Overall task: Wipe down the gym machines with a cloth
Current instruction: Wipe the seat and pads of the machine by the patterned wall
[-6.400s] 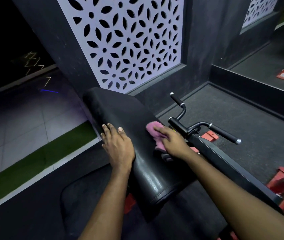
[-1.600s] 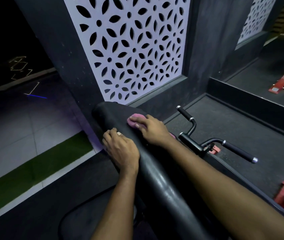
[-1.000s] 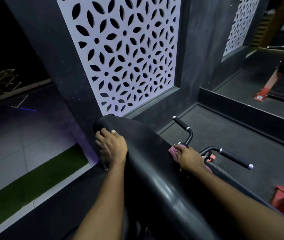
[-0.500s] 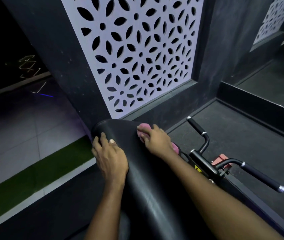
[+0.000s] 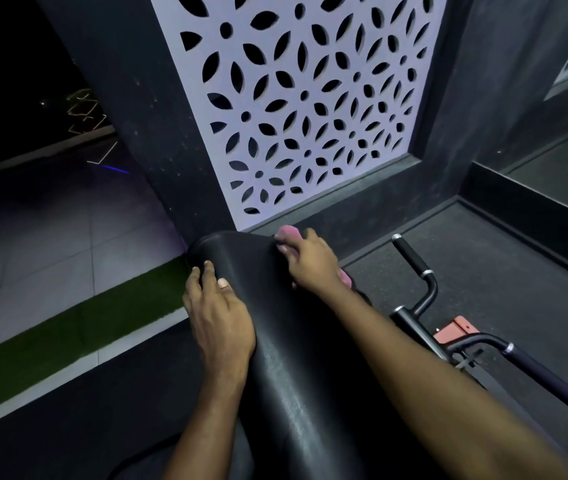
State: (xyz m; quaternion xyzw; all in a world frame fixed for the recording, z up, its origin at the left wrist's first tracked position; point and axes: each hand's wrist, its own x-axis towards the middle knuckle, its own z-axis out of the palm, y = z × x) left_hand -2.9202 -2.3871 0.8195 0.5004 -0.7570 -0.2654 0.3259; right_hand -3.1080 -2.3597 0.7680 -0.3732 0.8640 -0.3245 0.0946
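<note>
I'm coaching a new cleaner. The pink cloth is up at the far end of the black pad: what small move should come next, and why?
Probably sweep the pink cloth leftward over the rounded far end of the black pad. The right hand holds it at the far right corner, the left hand rests on the left side, and the end between them lies bare.

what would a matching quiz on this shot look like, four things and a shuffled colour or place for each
1 cloth
2 pad
3 floor strip
4 left hand

a green, along the floor at left
b pink, in the right hand
c resting on the pad's left side
d black and shiny

Pairs: 1-b, 2-d, 3-a, 4-c
</note>
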